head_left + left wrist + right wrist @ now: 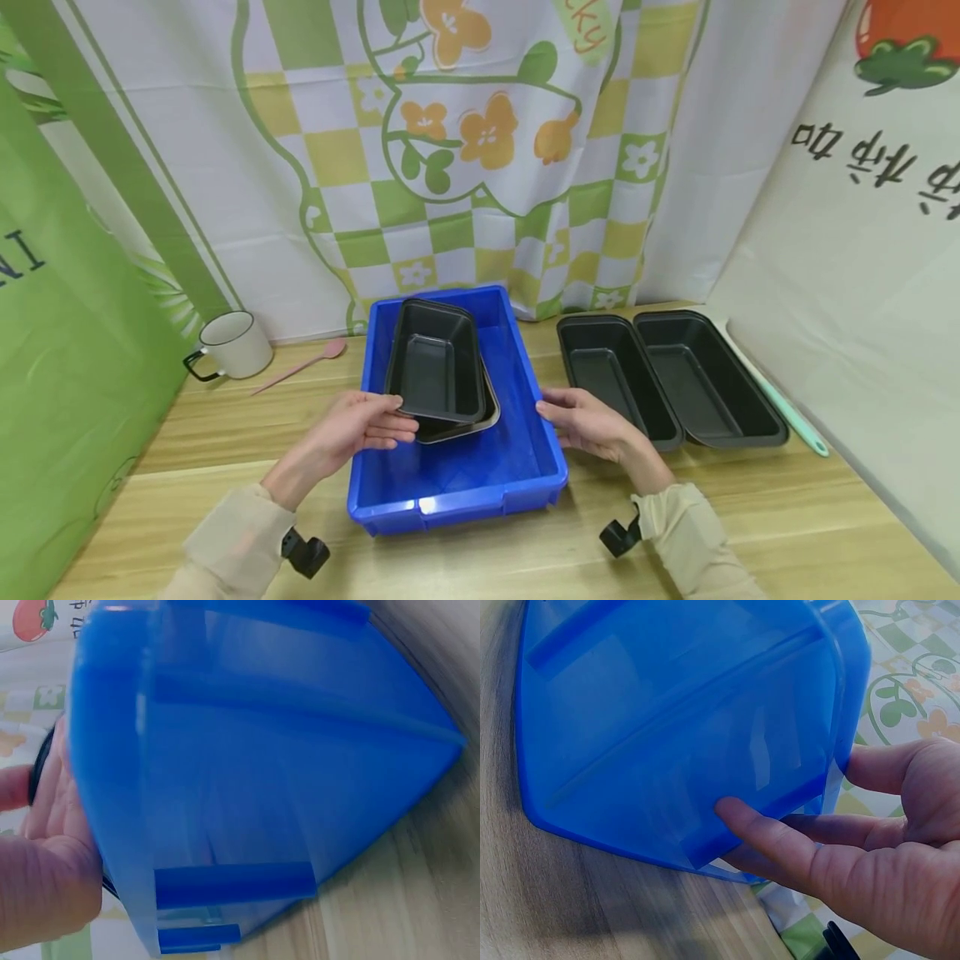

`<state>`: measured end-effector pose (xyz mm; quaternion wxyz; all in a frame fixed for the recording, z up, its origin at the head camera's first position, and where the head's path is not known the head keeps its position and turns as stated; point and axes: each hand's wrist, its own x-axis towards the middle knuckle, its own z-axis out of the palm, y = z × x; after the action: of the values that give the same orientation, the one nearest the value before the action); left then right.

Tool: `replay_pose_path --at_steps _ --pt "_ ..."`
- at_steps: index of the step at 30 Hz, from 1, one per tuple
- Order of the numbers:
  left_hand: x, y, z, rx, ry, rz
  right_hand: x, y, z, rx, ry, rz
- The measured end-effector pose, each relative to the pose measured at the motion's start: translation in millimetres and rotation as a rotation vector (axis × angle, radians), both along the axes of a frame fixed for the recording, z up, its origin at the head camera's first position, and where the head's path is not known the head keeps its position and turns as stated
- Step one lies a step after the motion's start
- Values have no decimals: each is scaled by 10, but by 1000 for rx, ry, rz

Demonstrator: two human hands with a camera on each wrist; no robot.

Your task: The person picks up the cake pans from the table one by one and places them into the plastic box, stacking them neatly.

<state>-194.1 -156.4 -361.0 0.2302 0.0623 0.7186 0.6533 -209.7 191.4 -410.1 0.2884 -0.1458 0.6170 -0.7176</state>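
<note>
A blue plastic bin [461,507] stands on the table in the middle of the head view. Inside its left half, a black loaf pan [438,367] lies tilted over another pan [492,408], most of which it hides. My left hand [363,423] reaches over the bin's left side and pinches the upper pan's near-left corner, thumb above and fingers below. In the left wrist view the bin's wall covers part of that hand [49,881]. My right hand [588,423] grips the bin's right rim, thumb on top; the right wrist view shows its fingers [780,844] along the outer wall.
To the right, two black loaf pans, one [603,367] beside the other [693,367], sit side by side. A utensil with a mint-green handle [798,421] lies along the right edge. At left are a white mug [243,350] and a pink spoon [311,360]. Printed curtains [330,158] close off the back.
</note>
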Motion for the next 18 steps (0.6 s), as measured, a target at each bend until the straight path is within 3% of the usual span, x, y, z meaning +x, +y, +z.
replay_pose_path --at_steps 8,14,18 --pt "-133 -63 56 -117 4 -101 -8 -6 -13 -5 8 14" --pt "-164 -22 141 -322 110 -93 -10 -7 -20 -2 11 10" --pt "-162 76 188 -399 150 -76 -8 1 -18 2 13 5"
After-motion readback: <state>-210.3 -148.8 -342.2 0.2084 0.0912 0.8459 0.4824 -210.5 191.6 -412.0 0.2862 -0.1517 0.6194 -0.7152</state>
